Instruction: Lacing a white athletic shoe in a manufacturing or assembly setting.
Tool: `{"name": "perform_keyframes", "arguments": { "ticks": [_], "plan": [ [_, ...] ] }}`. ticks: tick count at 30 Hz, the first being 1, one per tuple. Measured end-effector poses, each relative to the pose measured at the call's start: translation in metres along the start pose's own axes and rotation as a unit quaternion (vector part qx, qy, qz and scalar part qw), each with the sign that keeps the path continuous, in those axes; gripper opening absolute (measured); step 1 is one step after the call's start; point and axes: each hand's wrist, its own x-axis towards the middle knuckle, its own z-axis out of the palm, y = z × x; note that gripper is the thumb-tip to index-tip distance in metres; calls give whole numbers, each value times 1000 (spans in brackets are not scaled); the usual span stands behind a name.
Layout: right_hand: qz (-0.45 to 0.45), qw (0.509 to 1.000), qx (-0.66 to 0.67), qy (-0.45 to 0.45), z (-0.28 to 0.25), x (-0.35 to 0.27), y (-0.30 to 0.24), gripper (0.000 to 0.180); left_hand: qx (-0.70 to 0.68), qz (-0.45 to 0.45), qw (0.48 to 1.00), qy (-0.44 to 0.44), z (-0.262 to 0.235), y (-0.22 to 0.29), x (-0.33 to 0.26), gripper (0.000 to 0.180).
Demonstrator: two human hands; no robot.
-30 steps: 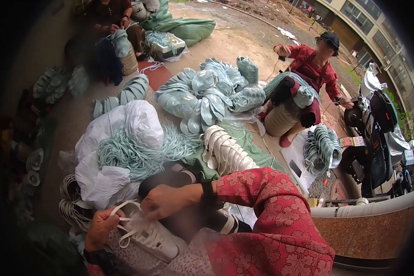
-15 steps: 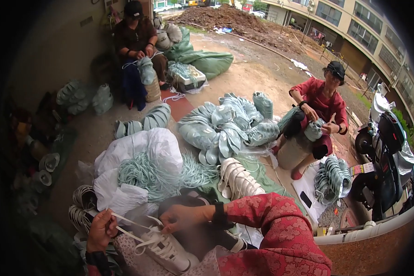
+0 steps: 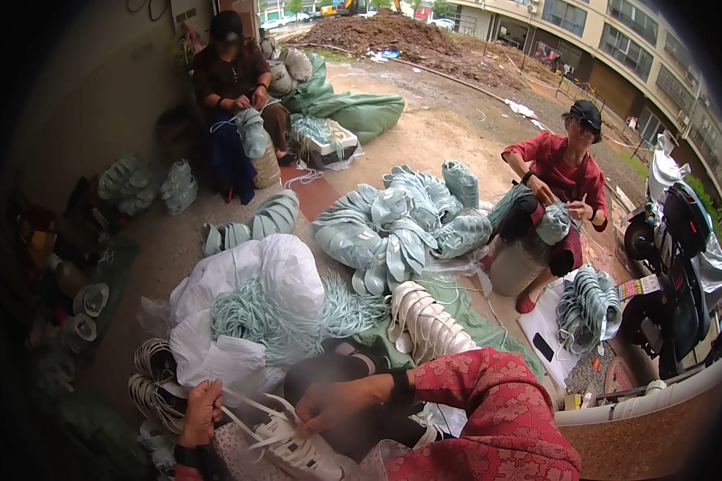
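Left hand (image 3: 202, 412) is pinching a white lace (image 3: 253, 402); right hand (image 3: 327, 406), grip unclear, is touching the shoe (image 3: 309, 458) beneath, overpulling risking unthreading.

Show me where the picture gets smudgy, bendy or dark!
In the head view, a hazy smudge blurs the right hand, while the left hand looks clearer; also in the head view, the white edge at lower right bends in a curve, the wall at left is dim, the open ground is bright, and the corners go black.
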Motion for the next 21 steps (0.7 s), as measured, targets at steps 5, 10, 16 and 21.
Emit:
{"name": "perform_keyframes", "arguments": {
  "ticks": [5,10,16,21],
  "plan": [
    [21,995,28,-91,-8,-2,-6,32,41,3,999,-30,9,-9,0,24],
    [33,993,89,-75,-24,-7,-11,25,111,47,991,-50,18,-8,12,26],
    [-212,937,-203,190,-33,-2,17,21,137,59,986,-69,12,-19,35,26],
    [-179,897,-349,202,-28,4,41,32,185,26,979,-86,0,-14,28,26]
  ]
}}
